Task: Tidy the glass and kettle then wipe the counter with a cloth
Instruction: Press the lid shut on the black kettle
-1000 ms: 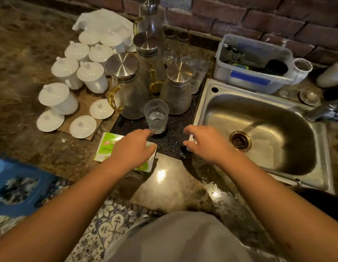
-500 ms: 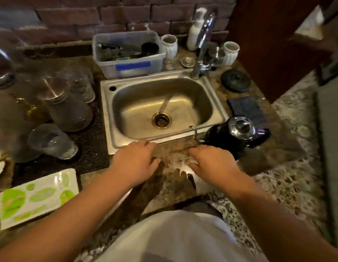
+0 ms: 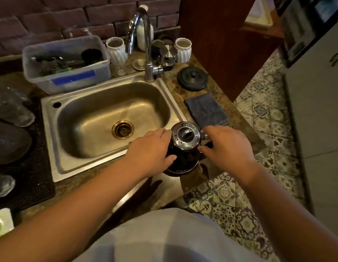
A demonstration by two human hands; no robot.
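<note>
The kettle (image 3: 184,146), untouched half a second ago, is now clasped between left hand (image 3: 152,150) and right hand (image 3: 227,148), so its tidying is judged begun.

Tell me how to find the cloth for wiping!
Start at the steel sink and look at the counter on its right side. The folded dark blue cloth lies flat there, between the round black lid behind and the kettle in front; it is the only soft, square thing.
</note>
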